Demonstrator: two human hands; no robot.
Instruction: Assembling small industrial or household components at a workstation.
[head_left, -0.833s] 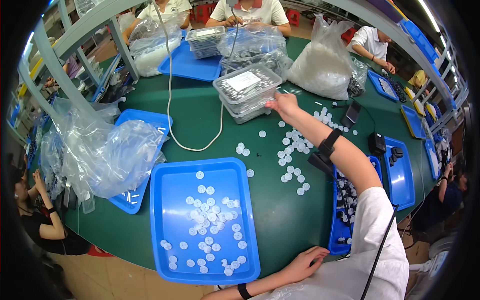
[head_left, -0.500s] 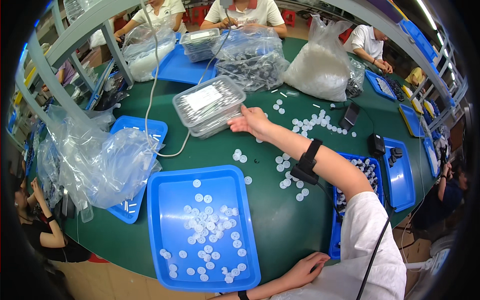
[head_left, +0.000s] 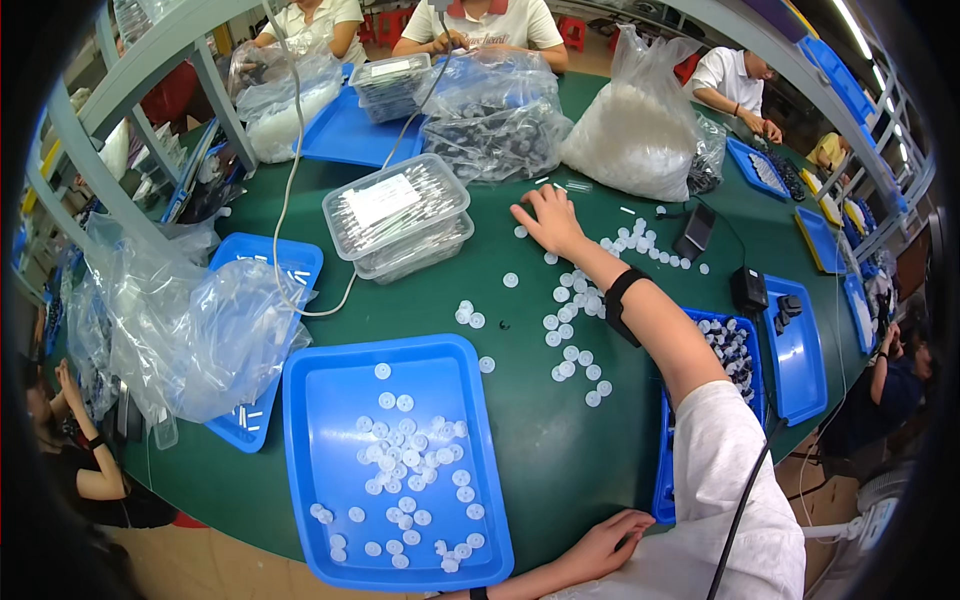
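Shifted leftward since the earlier frames, stacked clear boxes (head_left: 401, 222) of thin rods, white label on top, now standing on the green table (head_left: 560, 455) to the left of the right hand (head_left: 550, 222), near its fingers but apart from them. Right hand: released from the boxes, fingers spread, a white disc (head_left: 521, 231) just beside them. Left hand (head_left: 606, 543): near the table's front edge, between blue tray (head_left: 297, 470) and blue bin (head_left: 662, 488), fingers loosely extended, thumb apart.
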